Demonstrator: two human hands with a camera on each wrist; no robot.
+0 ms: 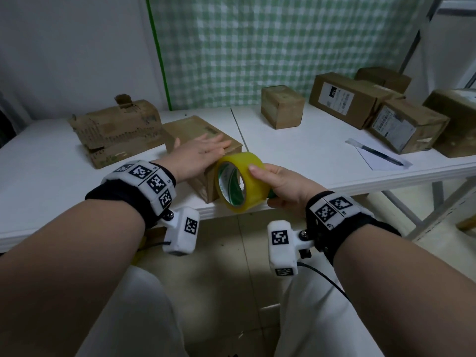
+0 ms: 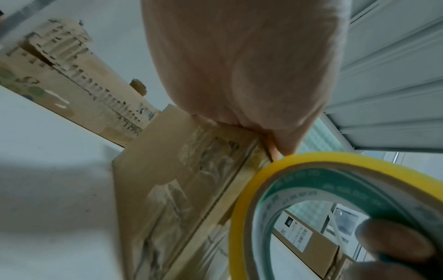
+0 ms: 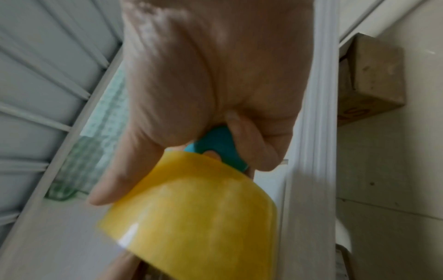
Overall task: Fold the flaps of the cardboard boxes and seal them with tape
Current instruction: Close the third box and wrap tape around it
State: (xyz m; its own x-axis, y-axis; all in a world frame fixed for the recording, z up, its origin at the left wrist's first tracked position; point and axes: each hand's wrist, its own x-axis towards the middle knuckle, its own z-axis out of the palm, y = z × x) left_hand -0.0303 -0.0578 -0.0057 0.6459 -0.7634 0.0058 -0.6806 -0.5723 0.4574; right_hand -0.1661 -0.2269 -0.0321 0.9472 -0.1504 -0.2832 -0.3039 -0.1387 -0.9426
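Observation:
A closed cardboard box (image 1: 190, 130) (image 2: 182, 185) sits at the near edge of the white table (image 1: 296, 155). My left hand (image 1: 199, 153) (image 2: 242, 75) lies flat on its top with straight fingers, pressing the flaps down. My right hand (image 1: 280, 185) (image 3: 215, 85) grips a yellow tape roll (image 1: 240, 182) (image 3: 191, 214) (image 2: 335, 208) upright against the box's near right corner, thumb over the roll's top. The same hand also clutches a small teal object (image 3: 218, 145) behind the roll. Old tape wrinkles show on the box's side in the left wrist view.
A torn, crushed cardboard box (image 1: 118, 130) lies left of the working box. A small closed box (image 1: 282, 106) stands mid-table, and several labelled boxes (image 1: 353, 97) crowd the back right. A pen on white paper (image 1: 381, 155) lies at the right. A checked curtain (image 1: 270, 42) hangs behind.

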